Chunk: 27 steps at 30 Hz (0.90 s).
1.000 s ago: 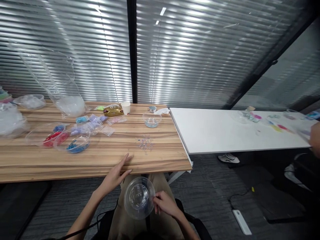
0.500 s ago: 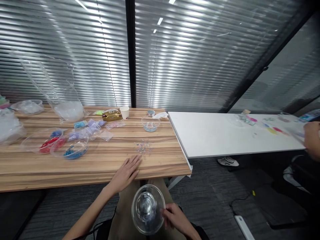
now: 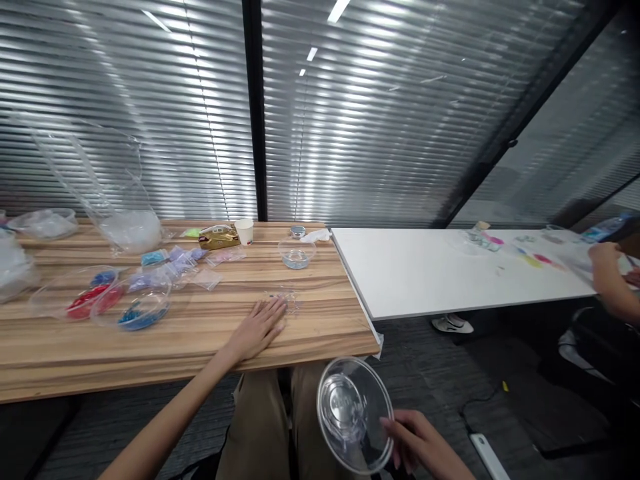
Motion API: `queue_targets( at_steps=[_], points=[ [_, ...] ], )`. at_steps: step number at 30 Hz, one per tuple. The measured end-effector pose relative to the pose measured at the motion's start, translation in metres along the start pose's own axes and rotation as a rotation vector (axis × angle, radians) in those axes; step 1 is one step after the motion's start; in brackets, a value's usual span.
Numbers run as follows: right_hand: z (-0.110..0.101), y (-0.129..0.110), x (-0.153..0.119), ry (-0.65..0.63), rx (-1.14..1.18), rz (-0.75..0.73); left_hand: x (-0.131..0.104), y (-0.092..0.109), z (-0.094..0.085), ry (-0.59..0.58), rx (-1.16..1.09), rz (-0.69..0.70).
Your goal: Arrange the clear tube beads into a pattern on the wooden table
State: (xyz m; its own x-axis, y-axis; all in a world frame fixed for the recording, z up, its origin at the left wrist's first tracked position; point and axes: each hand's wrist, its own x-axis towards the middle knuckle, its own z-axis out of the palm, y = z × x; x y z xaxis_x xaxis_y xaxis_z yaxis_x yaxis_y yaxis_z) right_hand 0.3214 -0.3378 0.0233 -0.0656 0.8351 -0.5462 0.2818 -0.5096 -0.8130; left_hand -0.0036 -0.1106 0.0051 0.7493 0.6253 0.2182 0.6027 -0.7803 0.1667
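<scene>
My left hand (image 3: 260, 327) lies flat on the wooden table, palm down, its fingertips at the near left side of a small scatter of thin shiny bits (image 3: 291, 300). Some of those bits may be under the fingers. My right hand (image 3: 413, 437) pinches the rim of a clear plastic bowl (image 3: 354, 417), held tilted over my lap beyond the table's front edge. Nothing can be made out inside this bowl. Behind the scatter stands another clear bowl (image 3: 297, 259) with pale bluish contents.
At the left are clear bowls with red pieces (image 3: 87, 303) and blue pieces (image 3: 143, 317), small packets (image 3: 183, 263), a gold packet (image 3: 219, 237) and a paper cup (image 3: 245, 231). A white table (image 3: 400, 280) adjoins at right, where another person's hand (image 3: 607, 260) works.
My left hand has slid forward to the scattered bits. My right hand has carried the clear bowl to the right and tilted it more. The view has shifted slightly.
</scene>
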Motion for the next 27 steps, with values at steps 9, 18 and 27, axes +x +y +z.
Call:
queue_targets(
  at_steps=[9,18,27],
  points=[
    [-0.019,-0.033,0.006,0.226,0.167,-0.088,-0.035,-0.012,0.0,0.04,0.031,-0.131],
    [-0.034,-0.055,0.063,0.357,0.177,-0.193,-0.057,-0.023,-0.002,0.015,0.056,-0.146],
    [-0.015,-0.077,0.089,0.362,0.306,-0.318,-0.012,-0.014,-0.001,-0.072,0.025,-0.08]
  ],
)
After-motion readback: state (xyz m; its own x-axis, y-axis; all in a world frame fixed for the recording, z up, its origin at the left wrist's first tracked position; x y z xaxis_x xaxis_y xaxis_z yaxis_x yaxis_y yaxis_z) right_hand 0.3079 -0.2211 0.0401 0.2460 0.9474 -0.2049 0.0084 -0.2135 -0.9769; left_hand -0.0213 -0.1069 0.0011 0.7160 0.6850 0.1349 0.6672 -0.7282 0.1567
